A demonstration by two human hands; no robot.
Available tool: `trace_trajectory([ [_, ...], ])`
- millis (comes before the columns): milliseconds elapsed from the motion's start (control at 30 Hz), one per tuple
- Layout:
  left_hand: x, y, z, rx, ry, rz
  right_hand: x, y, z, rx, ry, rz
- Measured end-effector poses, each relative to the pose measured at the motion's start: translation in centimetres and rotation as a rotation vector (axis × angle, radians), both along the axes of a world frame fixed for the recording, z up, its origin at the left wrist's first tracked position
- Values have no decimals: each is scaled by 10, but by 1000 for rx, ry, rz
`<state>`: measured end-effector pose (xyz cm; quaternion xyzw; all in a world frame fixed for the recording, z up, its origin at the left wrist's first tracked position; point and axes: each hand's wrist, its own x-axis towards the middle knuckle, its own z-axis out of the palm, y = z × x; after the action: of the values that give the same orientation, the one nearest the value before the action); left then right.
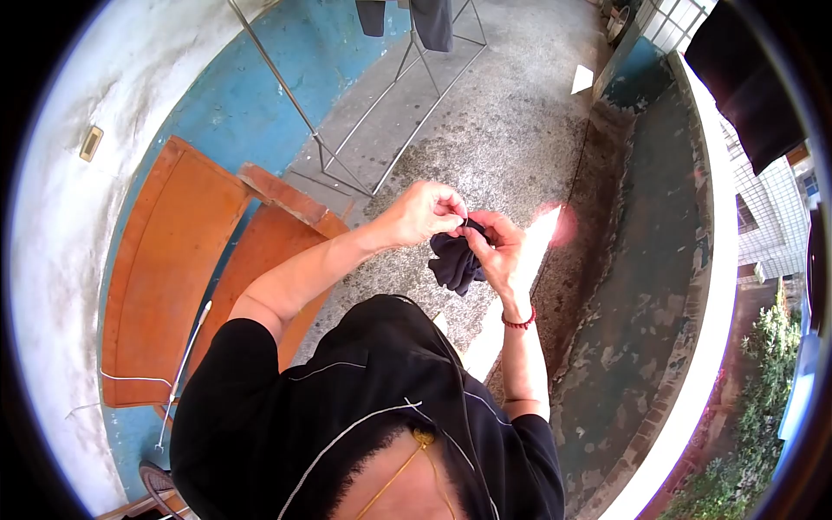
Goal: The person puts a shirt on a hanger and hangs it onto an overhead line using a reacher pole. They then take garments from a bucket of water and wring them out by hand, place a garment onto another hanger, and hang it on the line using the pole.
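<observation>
Closest to me, at six o'clock, is the person's black top [251,425]. At the middle of the dial, out in front of the chest, a bunched dark cloth [455,264] hangs in the air from both hands. The left hand [426,212] pinches its upper edge between thumb and fingers; the right hand [497,247] grasps it just beside, a red bracelet [519,321] around that wrist. Farther out, orange boards [178,260] lean at nine o'clock, and a low wall [637,260] runs past three. Beyond, near eleven, stands a metal rack [440,95], with dark garments [432,22] hanging at twelve.
</observation>
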<state>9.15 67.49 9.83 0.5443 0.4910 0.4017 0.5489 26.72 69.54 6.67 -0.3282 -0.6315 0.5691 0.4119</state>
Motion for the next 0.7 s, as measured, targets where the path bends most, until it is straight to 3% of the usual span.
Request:
trace_trajectory([
  [67,2,1,1,11,10,-1,3,0,-2,-2,-12,-20],
  [167,5,1,4,122,230,-23,2,2,-16,50,-11,-79],
  [233,5,5,4,466,477,-80,4,1,-17,46,-10,-85],
  [467,10,12,4,334,552,-195,10,-2,-12,35,-13,-92],
  [533,15,10,11,138,520,-196,11,-2,-17,51,15,-83],
  [700,19,11,8,216,554,-220,16,-6,-12,56,74,-60],
])
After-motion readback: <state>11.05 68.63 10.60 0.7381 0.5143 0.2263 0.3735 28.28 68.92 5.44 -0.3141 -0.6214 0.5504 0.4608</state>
